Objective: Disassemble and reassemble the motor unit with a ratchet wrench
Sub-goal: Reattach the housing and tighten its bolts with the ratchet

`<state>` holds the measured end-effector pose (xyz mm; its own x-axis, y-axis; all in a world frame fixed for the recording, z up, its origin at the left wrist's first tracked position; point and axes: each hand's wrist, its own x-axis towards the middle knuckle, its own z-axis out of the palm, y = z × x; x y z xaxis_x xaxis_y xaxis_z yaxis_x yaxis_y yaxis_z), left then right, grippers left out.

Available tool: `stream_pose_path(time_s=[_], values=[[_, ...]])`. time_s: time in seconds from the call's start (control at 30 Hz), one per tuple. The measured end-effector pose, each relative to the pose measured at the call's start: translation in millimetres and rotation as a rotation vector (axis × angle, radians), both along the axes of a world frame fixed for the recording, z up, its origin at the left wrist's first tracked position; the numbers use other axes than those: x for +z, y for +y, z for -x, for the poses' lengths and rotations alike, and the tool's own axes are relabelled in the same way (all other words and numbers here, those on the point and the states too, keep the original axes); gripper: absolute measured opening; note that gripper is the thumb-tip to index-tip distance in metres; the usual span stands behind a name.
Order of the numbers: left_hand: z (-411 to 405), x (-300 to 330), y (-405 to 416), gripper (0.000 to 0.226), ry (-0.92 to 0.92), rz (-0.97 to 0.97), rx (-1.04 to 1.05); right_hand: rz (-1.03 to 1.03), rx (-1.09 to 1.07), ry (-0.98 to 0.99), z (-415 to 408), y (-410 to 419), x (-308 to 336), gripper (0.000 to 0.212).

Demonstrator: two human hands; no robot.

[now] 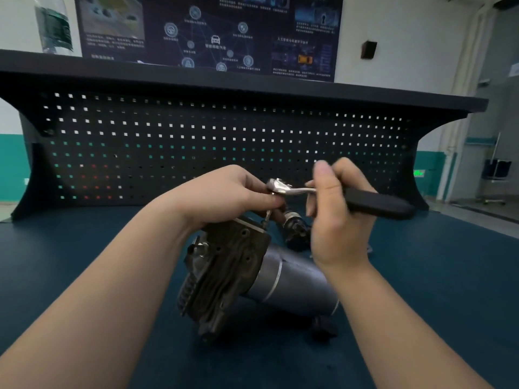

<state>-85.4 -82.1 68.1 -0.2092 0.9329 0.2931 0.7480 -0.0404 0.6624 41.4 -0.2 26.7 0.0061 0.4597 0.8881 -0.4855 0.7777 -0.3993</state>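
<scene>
Both hands (224, 192) (337, 214) gripping ratchet wrench (292, 190)

Motor unit (252, 279): lies on the table (421, 304), centre of frame, before the pegboard (196, 141). Ratchet wrench (323, 196): above the unit, between left hand (224, 195) and right hand (337, 214) (a smaller part (293, 228) lies on the table behind). Bottle (53, 23): upper left, on the shelf (252, 82) topping the pegboard.
</scene>
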Motion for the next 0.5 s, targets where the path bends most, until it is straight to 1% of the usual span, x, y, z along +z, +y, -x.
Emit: stream_pose_path(time_s=[0.07, 0.13, 0.23, 0.27, 0.33, 0.4, 0.5], values=[[-2.2, -0.2, -0.2, 0.019, -0.004, 0.007, 0.009, 0.309, 0.286, 0.07, 0.3, 11.1, -3.0, 0.036], [-3.7, 0.3, 0.3, 0.019, -0.016, -0.016, 0.034, 0.56, 0.554, 0.112, 3.4, 15.7, -9.2, 0.034], [-5.7, -0.5, 2.5, 0.02, -0.032, -0.02, 0.075, 0.881, 0.655, 0.165, 2.6, 13.7, -13.8, 0.037], [-6.1, -0.6, 3.1, 0.021, -0.026, -0.02, 0.08, 0.995, 0.704, 0.217, 1.1, 13.3, -14.4, 0.035], [-6.7, -1.0, 4.3, 0.022, -0.003, -0.021, 0.098, 1.205, 0.857, 0.336, -2.6, 13.8, -13.5, 0.023], [-5.7, -1.5, 5.3, 0.021, 0.019, -0.025, 0.124, 1.325, 0.967, 0.422, -3.4, 16.8, -13.6, 0.018], [-5.6, -1.3, 6.5, 0.022, 0.029, -0.029, 0.141, 1.364, 1.008, 0.465, -4.2, 19.9, -13.1, 0.017]])
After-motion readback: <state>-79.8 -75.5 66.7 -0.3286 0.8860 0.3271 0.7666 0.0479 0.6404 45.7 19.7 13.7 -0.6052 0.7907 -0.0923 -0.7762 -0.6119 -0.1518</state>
